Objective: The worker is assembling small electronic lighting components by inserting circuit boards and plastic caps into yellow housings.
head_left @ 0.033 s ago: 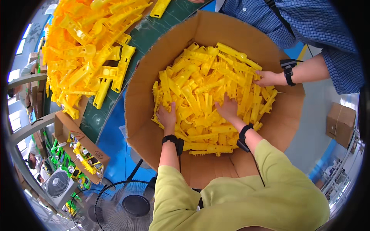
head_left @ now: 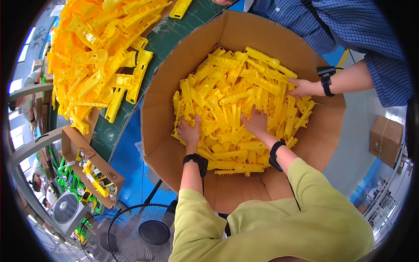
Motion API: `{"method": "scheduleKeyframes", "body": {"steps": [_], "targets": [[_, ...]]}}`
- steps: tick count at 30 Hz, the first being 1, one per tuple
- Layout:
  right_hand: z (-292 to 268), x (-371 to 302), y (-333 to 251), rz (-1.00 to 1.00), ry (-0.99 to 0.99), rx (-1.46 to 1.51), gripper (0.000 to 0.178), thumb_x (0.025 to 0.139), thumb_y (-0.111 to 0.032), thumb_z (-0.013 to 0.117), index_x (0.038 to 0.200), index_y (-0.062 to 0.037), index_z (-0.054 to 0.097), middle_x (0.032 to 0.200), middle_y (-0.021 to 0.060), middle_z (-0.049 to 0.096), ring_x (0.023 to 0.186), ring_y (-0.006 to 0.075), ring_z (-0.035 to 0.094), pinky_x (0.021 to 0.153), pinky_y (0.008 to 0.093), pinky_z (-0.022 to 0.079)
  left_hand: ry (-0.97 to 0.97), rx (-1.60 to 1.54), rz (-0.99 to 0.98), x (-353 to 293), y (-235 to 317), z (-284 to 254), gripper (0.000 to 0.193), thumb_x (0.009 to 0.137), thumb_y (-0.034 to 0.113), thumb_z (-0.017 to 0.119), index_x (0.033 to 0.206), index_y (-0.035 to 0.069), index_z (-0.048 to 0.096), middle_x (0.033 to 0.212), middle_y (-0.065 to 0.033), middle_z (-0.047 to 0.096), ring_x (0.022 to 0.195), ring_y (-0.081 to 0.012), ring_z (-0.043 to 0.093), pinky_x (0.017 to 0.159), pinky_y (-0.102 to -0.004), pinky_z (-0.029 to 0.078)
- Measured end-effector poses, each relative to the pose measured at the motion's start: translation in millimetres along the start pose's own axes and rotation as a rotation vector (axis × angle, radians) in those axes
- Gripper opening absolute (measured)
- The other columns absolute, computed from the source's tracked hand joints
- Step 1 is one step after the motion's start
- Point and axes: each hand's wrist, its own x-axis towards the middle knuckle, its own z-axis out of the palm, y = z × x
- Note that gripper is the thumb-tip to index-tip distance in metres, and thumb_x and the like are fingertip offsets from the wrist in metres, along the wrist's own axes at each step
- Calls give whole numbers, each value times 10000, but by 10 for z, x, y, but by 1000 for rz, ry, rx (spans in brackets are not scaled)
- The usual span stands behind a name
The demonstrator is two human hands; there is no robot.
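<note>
A large cardboard box holds a heap of yellow plastic parts, long and narrow with ribs and rounded ends. My left hand rests on the heap's near left side, its fingers spread over the parts. On the near middle of the heap lies my right hand, also open, with fingers apart. Neither hand shows a part gripped in it. Across the box, at the right, a co-worker's hand touches parts at the heap's edge; its fingertips are partly hidden.
A second pile of yellow parts covers a green table at the left. Black fans stand at the lower left, near a small open carton. A closed carton sits at the far right.
</note>
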Motion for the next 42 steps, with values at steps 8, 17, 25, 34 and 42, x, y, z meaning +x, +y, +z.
{"method": "scheduleKeyframes", "body": {"steps": [8,17,25,34,42], "targets": [[-53,71,231,-40,52,-131,600,741,-376,476,1186,10,361,1031,195,503,974,298,431,812,415,333,-253,400,146,-14,-48,-368,797,658,634,490,1137,-1,432,1128,-207,431,1050,-357,382,866,-473,303],[653,17,452,78,-121,924,698,691,-436,583,1210,-49,322,1181,148,419,1090,290,402,883,355,333,-457,17,114,208,-235,-170,817,552,528,664,1149,21,429,1118,-242,457,1053,-323,446,894,-367,341],[502,1,296,548,-445,1151,872,651,-514,603,1276,-104,155,1236,110,361,1084,278,406,783,477,372,-779,195,60,407,-192,-115,882,527,460,692,1236,85,323,1262,-231,281,1176,-361,281,951,-379,286],[332,-221,138,442,-589,1346,852,662,-498,610,1287,-128,165,1220,88,381,1070,260,428,803,404,396,-606,245,47,39,-195,-12,813,579,380,674,1262,177,281,1265,-191,283,1164,-390,260,919,-459,305],[171,-309,84,339,-891,1812,536,786,-374,527,1223,-125,341,1176,74,443,1029,201,475,823,366,411,-424,91,154,-29,-234,108,577,638,301,591,1150,111,401,993,-211,542,957,-350,499,826,-383,384]]}}
